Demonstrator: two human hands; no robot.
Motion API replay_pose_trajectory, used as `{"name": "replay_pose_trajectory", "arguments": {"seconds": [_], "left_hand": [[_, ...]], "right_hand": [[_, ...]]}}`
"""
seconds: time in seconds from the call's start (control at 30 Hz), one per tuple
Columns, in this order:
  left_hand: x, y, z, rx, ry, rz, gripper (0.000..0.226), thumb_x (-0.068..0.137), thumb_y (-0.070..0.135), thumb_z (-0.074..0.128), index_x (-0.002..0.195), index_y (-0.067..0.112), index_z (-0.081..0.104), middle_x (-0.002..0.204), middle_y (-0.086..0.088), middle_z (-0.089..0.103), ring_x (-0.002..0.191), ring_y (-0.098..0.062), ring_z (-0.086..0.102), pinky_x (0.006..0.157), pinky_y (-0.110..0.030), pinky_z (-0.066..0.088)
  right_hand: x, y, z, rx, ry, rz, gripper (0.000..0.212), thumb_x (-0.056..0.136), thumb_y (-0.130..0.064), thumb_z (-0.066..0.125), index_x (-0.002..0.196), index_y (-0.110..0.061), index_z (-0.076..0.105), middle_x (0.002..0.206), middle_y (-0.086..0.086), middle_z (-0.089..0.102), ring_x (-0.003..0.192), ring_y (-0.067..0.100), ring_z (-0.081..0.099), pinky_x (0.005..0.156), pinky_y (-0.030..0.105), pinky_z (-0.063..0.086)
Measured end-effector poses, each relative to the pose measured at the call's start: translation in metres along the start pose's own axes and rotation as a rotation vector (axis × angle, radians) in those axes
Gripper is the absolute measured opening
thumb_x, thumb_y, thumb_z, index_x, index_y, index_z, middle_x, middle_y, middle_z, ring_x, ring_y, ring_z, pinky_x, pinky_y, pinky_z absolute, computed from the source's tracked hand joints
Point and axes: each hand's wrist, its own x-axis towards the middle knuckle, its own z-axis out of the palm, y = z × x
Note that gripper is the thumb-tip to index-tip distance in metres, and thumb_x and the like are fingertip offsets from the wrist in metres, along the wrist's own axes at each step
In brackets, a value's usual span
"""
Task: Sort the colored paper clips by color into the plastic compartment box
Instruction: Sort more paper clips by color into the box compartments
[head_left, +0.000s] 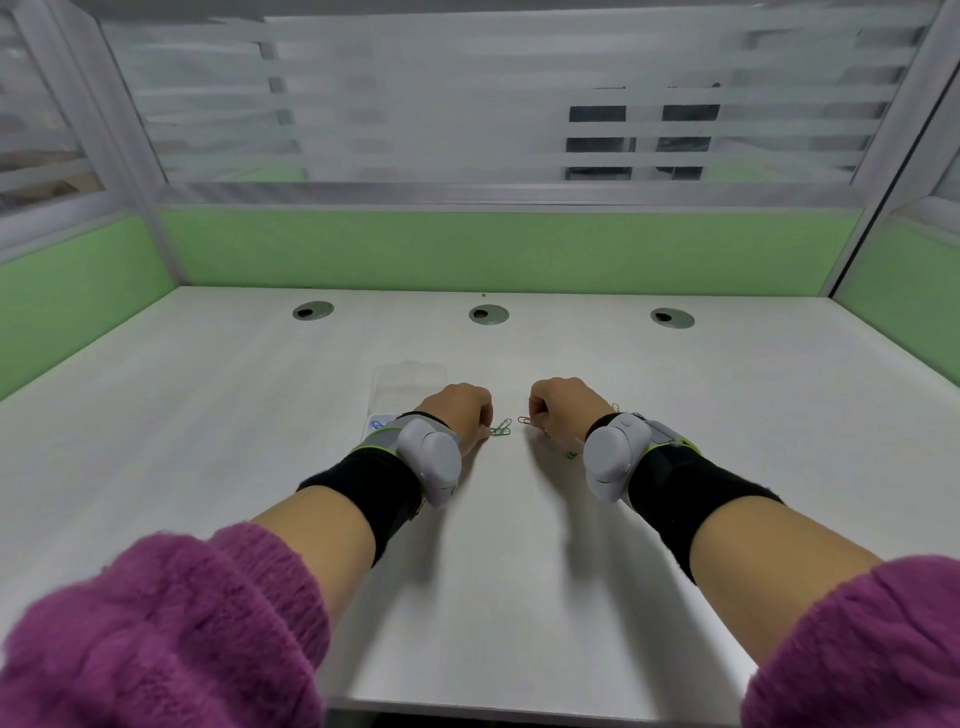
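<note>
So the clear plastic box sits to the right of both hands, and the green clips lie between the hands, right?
Not quite. In the head view the clear plastic box sits on the left, behind the left hand, not to the right of the right hand. The green clips do lie between the hands.

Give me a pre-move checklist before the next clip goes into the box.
1. Box on desk, within reach: ok, clear compartment box sits just beyond the left hand.
2. Box open: cannot tell, too transparent.
3. Left hand at a clip: ok, fingers at the green clips.
4. Right hand at a clip: ok, red clip at its fingertips; grip cannot tell.
5. Blue clips already in a compartment: ok.
6. Stray clips remaining: not ok, green one lies near the right wrist.
</note>
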Motion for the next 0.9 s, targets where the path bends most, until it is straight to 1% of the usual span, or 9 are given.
{"name": "replay_pose_trajectory", "arguments": {"seconds": [0.07,0.13,0.23,0.37,0.47,0.57,0.67,0.77,0.9], "left_hand": [[0.000,0.000,0.000,-0.002,0.006,0.002,0.016,0.088,0.013,0.059,0.102,0.010,0.065,0.113,-0.006,0.067,0.106,-0.027,0.061,0.084,-0.031,0.047],[-0.001,0.000,0.001,-0.005,0.007,0.001,0.016,0.088,0.012,0.058,0.102,0.010,0.065,0.113,-0.006,0.067,0.105,-0.027,0.061,0.084,-0.031,0.047],[-0.002,0.000,0.001,-0.001,0.009,0.000,0.016,0.089,0.012,0.058,0.102,0.009,0.065,0.113,-0.007,0.067,0.105,-0.027,0.061,0.084,-0.031,0.047],[-0.003,0.001,0.001,0.014,0.006,0.002,0.015,0.089,0.011,0.057,0.102,0.010,0.065,0.113,-0.007,0.066,0.105,-0.028,0.061,0.083,-0.031,0.046],[-0.005,0.002,0.000,0.007,0.014,-0.006,0.015,0.088,0.009,0.055,0.099,0.011,0.065,0.112,-0.007,0.066,0.104,-0.029,0.061,0.084,-0.032,0.047],[-0.008,0.002,-0.004,0.004,0.038,-0.005,0.019,0.087,0.008,0.051,0.098,0.011,0.065,0.112,-0.007,0.066,0.104,-0.030,0.061,0.085,-0.034,0.049],[-0.011,-0.001,-0.009,0.003,0.043,-0.009,0.020,0.087,0.008,0.050,0.099,0.011,0.065,0.112,-0.006,0.067,0.104,-0.030,0.061,0.086,-0.034,0.049],[-0.013,-0.008,-0.014,-0.002,0.041,-0.022,0.019,0.088,0.008,0.051,0.100,0.010,0.066,0.112,-0.007,0.067,0.104,-0.030,0.061,0.088,-0.035,0.049],[-0.019,-0.019,-0.022,-0.011,0.044,-0.036,0.018,0.089,0.008,0.052,0.101,0.008,0.065,0.113,-0.008,0.067,0.106,-0.029,0.061,0.090,-0.035,0.049]], "right_hand": [[-0.001,0.000,0.001,-0.002,0.001,0.003,0.026,0.090,-0.001,0.045,0.107,-0.002,0.065,0.118,0.014,0.066,0.111,0.032,0.059,0.079,0.034,0.046],[-0.002,-0.001,0.001,-0.005,-0.001,0.010,0.027,0.090,-0.001,0.044,0.108,-0.003,0.064,0.118,0.013,0.066,0.111,0.032,0.059,0.073,0.028,0.038],[-0.003,-0.002,0.001,-0.004,0.002,0.012,0.027,0.091,-0.002,0.044,0.110,-0.004,0.064,0.119,0.013,0.065,0.112,0.031,0.058,0.073,0.026,0.035],[-0.005,-0.002,0.000,-0.016,0.004,0.015,0.027,0.091,-0.002,0.044,0.109,-0.004,0.064,0.120,0.012,0.065,0.112,0.031,0.058,0.073,0.028,0.037],[-0.008,-0.002,-0.001,-0.021,0.005,0.013,0.027,0.091,-0.002,0.044,0.109,-0.003,0.064,0.119,0.013,0.065,0.112,0.031,0.059,0.081,0.033,0.046],[-0.007,-0.004,-0.004,-0.016,-0.011,-0.003,0.025,0.091,-0.001,0.045,0.107,-0.001,0.064,0.118,0.015,0.066,0.112,0.032,0.059,0.090,0.036,0.048],[-0.007,-0.008,-0.006,-0.015,-0.022,-0.015,0.022,0.090,0.001,0.045,0.101,-0.004,0.064,0.118,0.016,0.066,0.111,0.033,0.060,0.087,0.035,0.048],[-0.009,-0.015,-0.006,-0.008,-0.014,-0.021,0.026,0.091,0.000,0.044,0.108,-0.001,0.064,0.120,0.014,0.065,0.113,0.032,0.059,0.089,0.035,0.048],[-0.010,-0.028,-0.005,-0.009,-0.005,-0.040,0.026,0.092,-0.002,0.046,0.110,0.000,0.064,0.121,0.015,0.065,0.114,0.032,0.058,0.091,0.035,0.048]]}}
